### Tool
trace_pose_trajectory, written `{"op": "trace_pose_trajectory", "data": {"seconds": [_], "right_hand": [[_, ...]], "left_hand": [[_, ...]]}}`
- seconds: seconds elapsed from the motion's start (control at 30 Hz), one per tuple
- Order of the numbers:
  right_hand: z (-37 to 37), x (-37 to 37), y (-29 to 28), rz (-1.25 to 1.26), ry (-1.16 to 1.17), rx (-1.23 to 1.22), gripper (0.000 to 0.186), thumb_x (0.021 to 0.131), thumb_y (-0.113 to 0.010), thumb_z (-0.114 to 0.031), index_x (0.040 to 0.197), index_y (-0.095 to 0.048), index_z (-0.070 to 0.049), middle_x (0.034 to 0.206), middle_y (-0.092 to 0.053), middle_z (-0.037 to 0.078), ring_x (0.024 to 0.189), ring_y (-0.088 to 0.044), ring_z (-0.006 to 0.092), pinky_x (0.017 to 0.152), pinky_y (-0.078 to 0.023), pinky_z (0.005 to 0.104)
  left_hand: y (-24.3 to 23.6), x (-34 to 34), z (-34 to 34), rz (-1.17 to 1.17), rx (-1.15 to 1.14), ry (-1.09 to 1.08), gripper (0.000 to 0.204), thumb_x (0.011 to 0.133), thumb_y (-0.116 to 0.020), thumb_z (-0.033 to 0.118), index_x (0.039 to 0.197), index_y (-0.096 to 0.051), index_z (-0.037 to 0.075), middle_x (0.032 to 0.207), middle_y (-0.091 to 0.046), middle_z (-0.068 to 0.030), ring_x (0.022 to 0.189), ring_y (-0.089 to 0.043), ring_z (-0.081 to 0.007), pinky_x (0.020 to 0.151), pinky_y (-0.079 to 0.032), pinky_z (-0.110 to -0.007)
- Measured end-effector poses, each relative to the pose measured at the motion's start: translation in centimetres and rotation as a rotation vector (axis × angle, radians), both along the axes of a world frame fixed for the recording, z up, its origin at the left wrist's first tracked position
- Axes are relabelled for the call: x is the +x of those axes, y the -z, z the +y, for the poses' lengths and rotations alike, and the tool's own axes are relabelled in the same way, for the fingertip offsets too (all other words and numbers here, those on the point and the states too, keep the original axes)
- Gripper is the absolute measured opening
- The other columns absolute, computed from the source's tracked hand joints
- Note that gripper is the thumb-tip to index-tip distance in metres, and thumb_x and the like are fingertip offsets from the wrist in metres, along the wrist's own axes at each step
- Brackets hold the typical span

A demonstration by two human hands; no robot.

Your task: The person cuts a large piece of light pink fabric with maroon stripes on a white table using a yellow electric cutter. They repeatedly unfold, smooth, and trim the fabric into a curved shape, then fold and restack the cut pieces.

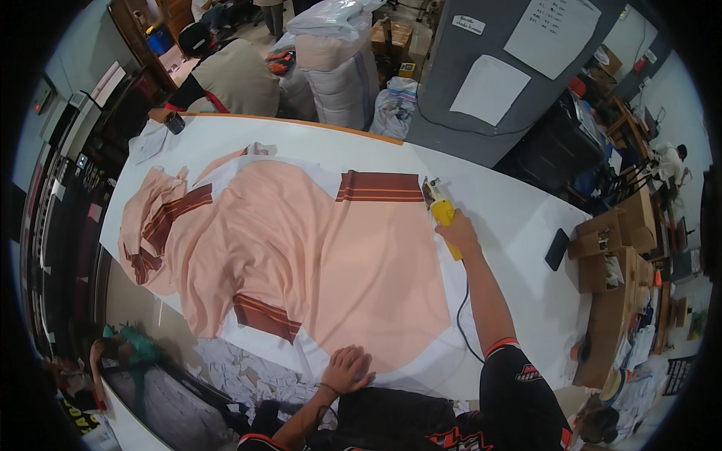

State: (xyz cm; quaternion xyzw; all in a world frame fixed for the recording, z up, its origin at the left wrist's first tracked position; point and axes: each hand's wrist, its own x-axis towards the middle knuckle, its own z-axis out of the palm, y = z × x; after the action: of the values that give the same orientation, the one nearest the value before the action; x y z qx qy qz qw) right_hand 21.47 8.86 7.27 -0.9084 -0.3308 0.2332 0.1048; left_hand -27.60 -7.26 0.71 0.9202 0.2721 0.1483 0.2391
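My right hand grips a yellow electric cutting tool with a dark cord, its metal head at the top right corner of peach fabric. That piece has a brown striped band along its far edge and white around its curved lower edge. My left hand lies with fingers spread at the fabric's near edge. To the left, more peach fabric lies rumpled, with brown striped bands and white margins.
The white table bears a black phone and dark cup. Bagged bundles and a grey panel stand beyond. Cardboard boxes are right. A crouching person is beyond the table; others appear at the edges.
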Motion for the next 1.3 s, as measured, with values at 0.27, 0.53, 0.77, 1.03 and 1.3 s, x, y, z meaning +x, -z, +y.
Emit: {"op": "trace_pose_trajectory", "data": {"seconds": [0.27, 0.53, 0.77, 1.03, 1.3], "right_hand": [[3.4, 0.8, -0.5, -0.011, -0.005, 0.057, 0.070, 0.076, -0.082, -0.042, 0.130, -0.059, -0.001, 0.124, -0.071, 0.025, 0.117, -0.069, 0.0415, 0.099, -0.056, 0.0489], [5.6, 1.6, -0.1, -0.020, 0.013, 0.040, 0.072, 0.076, -0.083, -0.042, 0.132, -0.059, -0.002, 0.127, -0.070, 0.024, 0.119, -0.068, 0.0399, 0.101, -0.055, 0.0493], [7.4, 4.7, 2.7, 0.047, 0.023, 0.165, 0.070, 0.074, -0.084, -0.039, 0.129, -0.062, -0.002, 0.120, -0.073, 0.024, 0.111, -0.072, 0.0389, 0.095, -0.058, 0.0486], [-5.0, 4.0, 4.6, 0.483, 0.146, 0.436, 0.054, 0.081, -0.083, -0.022, 0.127, -0.063, -0.001, 0.103, -0.073, 0.014, 0.086, -0.073, 0.0247, 0.075, -0.060, 0.0391], [-34.5, -4.5, 4.4, 0.646, 0.329, 0.477, 0.046, 0.086, -0.082, -0.016, 0.125, -0.060, -0.004, 0.092, -0.068, 0.006, 0.075, -0.069, 0.0187, 0.063, -0.059, 0.0353]], "left_hand": [[0.0, -0.1, -0.1, 0.005, -0.028, -0.008, 0.057, 0.091, -0.075, 0.049, 0.132, -0.066, 0.011, 0.141, -0.057, -0.0145, 0.136, -0.053, -0.0326, 0.115, -0.041, -0.052], [0.1, -0.2, 0.0, 0.004, -0.058, -0.006, 0.058, 0.092, -0.075, 0.050, 0.134, -0.066, 0.012, 0.142, -0.057, -0.0152, 0.137, -0.053, -0.0330, 0.114, -0.042, -0.051], [-0.2, 0.1, 0.1, -0.019, 0.016, -0.018, 0.055, 0.087, -0.080, 0.047, 0.131, -0.068, 0.015, 0.137, -0.059, -0.0132, 0.133, -0.056, -0.0332, 0.111, -0.044, -0.051], [-0.6, 0.4, -0.3, -0.015, 0.001, -0.030, 0.051, 0.090, -0.078, 0.043, 0.129, -0.067, 0.013, 0.139, -0.058, -0.0128, 0.134, -0.054, -0.0316, 0.114, -0.041, -0.051], [0.0, 0.3, -1.0, -0.025, 0.039, 0.008, 0.050, 0.088, -0.079, 0.039, 0.128, -0.066, 0.011, 0.140, -0.056, -0.0152, 0.138, -0.049, -0.0367, 0.116, -0.037, -0.055]]}}
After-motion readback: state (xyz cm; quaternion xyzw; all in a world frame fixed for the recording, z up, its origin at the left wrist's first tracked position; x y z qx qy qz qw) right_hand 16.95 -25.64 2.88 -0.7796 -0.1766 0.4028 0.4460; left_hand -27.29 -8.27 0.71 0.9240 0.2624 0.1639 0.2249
